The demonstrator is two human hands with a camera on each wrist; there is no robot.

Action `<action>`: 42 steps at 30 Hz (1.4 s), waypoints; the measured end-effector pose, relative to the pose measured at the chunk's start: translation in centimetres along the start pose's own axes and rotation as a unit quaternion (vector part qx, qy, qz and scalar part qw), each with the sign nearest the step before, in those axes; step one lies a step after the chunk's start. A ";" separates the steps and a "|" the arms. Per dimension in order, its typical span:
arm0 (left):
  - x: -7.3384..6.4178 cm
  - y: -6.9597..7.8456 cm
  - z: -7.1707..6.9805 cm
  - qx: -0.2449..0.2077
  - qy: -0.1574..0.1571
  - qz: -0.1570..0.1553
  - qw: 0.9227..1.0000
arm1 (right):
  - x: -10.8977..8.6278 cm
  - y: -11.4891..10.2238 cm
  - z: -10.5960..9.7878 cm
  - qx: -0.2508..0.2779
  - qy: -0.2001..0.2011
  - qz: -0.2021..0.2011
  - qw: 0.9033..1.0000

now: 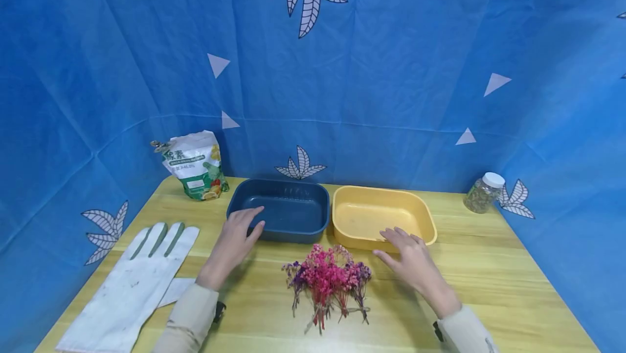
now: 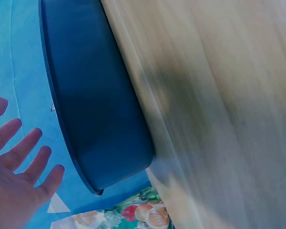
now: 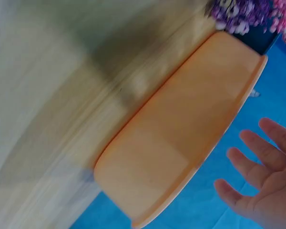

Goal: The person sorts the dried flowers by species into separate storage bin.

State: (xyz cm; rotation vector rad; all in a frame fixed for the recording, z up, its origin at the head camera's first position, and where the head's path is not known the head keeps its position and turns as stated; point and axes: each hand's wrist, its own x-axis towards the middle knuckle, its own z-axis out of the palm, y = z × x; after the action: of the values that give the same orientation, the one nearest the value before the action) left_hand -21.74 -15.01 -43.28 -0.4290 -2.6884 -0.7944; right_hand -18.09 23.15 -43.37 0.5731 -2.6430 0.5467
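My left hand (image 1: 236, 241) hovers at the near left corner of a dark blue plastic basin (image 1: 288, 213), fingers spread and holding nothing. In the left wrist view those fingers (image 2: 26, 155) stand apart from the basin's rim. On the other side, my right hand (image 1: 411, 260) is above the near rim of a yellow basin (image 1: 381, 214), its fingers loosely extended. The right wrist view shows this hand (image 3: 262, 167) with nothing in it. Between the two hands, small bunches of pink and purple dried flowers (image 1: 326, 277) lie on the table.
White work gloves (image 1: 129, 288) with green between the fingers lie at the left. Behind them stands a white and green printed pouch (image 1: 195, 165). A clear jar (image 1: 481, 195) with a white lid is at the back right. Blue cloth (image 1: 401, 70) surrounds the wooden table (image 1: 494, 277).
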 end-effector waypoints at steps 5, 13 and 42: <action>-0.1 -0.1 -0.3 -0.037 -0.001 -0.029 0.999 | -0.7 -1.1 0.6 0.014 0.027 -0.037 0.999; -0.2 -1.0 -0.4 -0.067 0.021 -0.059 0.996 | -1.8 -3.4 1.5 0.021 0.072 -0.132 0.988; 0.4 -4.4 -0.9 -0.111 0.072 -0.158 0.979 | -4.1 -9.9 4.9 -0.040 -0.012 -0.090 0.995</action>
State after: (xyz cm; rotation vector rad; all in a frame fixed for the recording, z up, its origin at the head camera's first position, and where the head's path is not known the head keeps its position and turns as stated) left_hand -23.56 -18.98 -44.45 0.0138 -2.5733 -1.1724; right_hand -11.45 13.88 -46.52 0.7870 -2.5884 0.3804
